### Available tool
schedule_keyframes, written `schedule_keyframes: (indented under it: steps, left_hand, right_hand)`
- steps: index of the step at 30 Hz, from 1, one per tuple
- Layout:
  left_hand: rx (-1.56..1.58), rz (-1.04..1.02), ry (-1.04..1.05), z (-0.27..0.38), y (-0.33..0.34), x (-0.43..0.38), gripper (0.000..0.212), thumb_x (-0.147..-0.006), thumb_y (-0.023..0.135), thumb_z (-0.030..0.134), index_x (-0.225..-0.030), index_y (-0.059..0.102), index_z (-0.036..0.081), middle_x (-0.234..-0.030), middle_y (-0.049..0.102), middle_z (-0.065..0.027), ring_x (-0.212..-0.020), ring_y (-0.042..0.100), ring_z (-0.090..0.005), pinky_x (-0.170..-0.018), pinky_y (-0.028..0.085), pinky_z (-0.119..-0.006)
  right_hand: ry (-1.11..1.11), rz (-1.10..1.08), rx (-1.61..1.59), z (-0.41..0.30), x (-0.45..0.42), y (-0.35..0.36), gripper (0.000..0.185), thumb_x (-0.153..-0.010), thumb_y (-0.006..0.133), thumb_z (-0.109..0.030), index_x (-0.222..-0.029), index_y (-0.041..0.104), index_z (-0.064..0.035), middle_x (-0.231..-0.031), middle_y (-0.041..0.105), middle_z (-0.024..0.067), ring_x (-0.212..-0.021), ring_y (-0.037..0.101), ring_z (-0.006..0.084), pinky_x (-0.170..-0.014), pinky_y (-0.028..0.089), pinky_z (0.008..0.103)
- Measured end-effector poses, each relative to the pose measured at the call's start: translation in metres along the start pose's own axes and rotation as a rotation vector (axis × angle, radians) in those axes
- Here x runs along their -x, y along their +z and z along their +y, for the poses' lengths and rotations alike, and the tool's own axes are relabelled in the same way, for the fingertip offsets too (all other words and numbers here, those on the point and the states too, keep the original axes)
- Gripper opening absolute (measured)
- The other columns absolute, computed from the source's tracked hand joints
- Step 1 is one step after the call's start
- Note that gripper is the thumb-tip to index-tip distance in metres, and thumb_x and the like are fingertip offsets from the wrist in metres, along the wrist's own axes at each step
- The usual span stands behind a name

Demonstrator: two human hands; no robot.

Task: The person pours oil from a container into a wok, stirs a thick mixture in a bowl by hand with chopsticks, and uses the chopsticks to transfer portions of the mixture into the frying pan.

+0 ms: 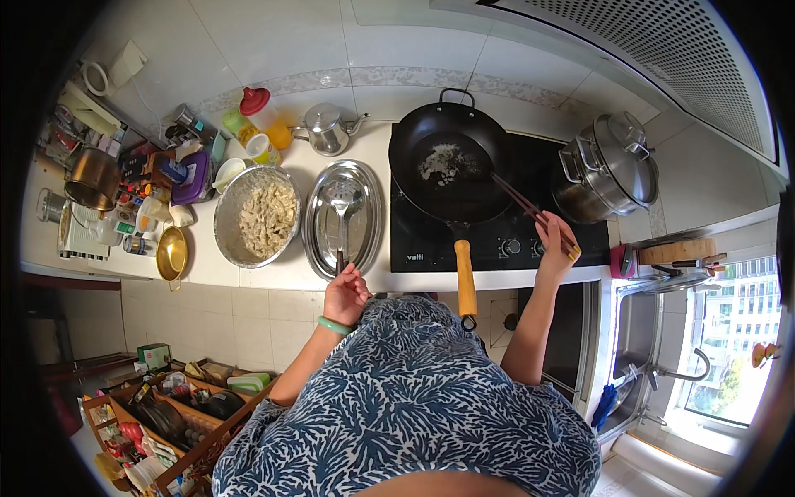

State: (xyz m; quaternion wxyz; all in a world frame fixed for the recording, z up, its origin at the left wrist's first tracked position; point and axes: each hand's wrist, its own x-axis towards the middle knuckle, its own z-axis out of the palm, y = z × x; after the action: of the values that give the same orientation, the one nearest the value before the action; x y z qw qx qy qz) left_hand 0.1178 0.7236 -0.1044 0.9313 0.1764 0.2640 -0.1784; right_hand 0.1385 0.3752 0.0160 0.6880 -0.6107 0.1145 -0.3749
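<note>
My right hand (556,243) holds a pair of dark chopsticks (519,200), their tips at the right inner wall of a black wok (416,192). A whitish, foamy patch (445,163) lies in the bottom of the wok. The wok sits on a black glass cooktop (422,248), its wooden handle (464,273) pointing towards me. Loosely curled, my left hand (346,293) is at the counter edge, by the handle end of a slotted turner (342,202); whether it touches the handle I cannot tell. That turner rests on an oval steel tray (315,230).
Left of the tray stands a steel bowl (222,239) of coated, batter-like pieces (267,217). A kettle (327,130) and bottles (270,124) line the wall. A steel pot (587,186) stands on the right. Low at left is a wooden rack (192,453) of goods; a sink (636,329) is at right.
</note>
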Motion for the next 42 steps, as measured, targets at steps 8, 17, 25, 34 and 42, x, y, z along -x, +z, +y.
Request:
schedule_keyframes:
  steps: [8,17,25,34,42]
  left_hand:
    - [0.005,-0.013,-0.017,-0.001,0.004,0.001,0.017,-0.077,0.052,0.001,-0.091,0.055,0.010,-0.076,0.056,-0.0019,-0.062,0.046,-0.0121,-0.056,0.041,-0.022]
    - [0.000,0.000,-0.017,-0.002,0.002,0.001,0.018,-0.077,0.052,0.001,-0.092,0.055,0.010,-0.076,0.056,-0.0016,-0.062,0.046,-0.0120,-0.055,0.041,-0.022]
    - [-0.003,-0.027,-0.021,-0.001,-0.002,0.002,0.016,-0.078,0.051,0.002,-0.092,0.054,0.010,-0.076,0.055,-0.0010,-0.062,0.046,-0.0117,-0.056,0.041,-0.022]
    - [0.014,-0.022,-0.020,-0.002,-0.005,0.003,0.017,-0.078,0.051,0.002,-0.093,0.055,0.010,-0.077,0.055,-0.0020,-0.062,0.046,-0.0123,-0.056,0.042,-0.023]
    - [0.017,-0.035,-0.017,-0.003,-0.006,0.004,0.019,-0.078,0.051,0.001,-0.094,0.055,0.010,-0.078,0.056,-0.0029,-0.062,0.046,-0.0128,-0.055,0.042,-0.023]
  right_hand:
    - [0.000,-0.030,0.012,0.005,-0.002,-0.005,0.022,-0.086,0.055,-0.012,-0.095,0.059,0.0078,-0.092,0.061,0.0154,-0.084,0.062,0.0218,-0.075,0.053,0.0280]
    - [0.014,-0.018,-0.004,0.003,-0.004,-0.002,0.017,-0.085,0.054,-0.007,-0.091,0.061,0.0080,-0.088,0.062,0.0147,-0.081,0.063,0.0214,-0.073,0.054,0.0288]
    - [0.029,-0.031,0.040,0.008,-0.005,0.002,0.015,-0.084,0.055,-0.006,-0.089,0.061,0.0075,-0.087,0.062,0.0140,-0.081,0.063,0.0214,-0.073,0.054,0.0285]
    - [0.035,-0.046,0.044,0.004,-0.005,0.007,0.015,-0.084,0.055,-0.005,-0.090,0.061,0.0075,-0.087,0.062,0.0139,-0.082,0.063,0.0215,-0.074,0.053,0.0284]
    - [0.058,-0.041,0.040,0.004,-0.003,0.006,0.015,-0.084,0.055,-0.004,-0.090,0.061,0.0077,-0.088,0.062,0.0143,-0.082,0.063,0.0216,-0.074,0.053,0.0284]
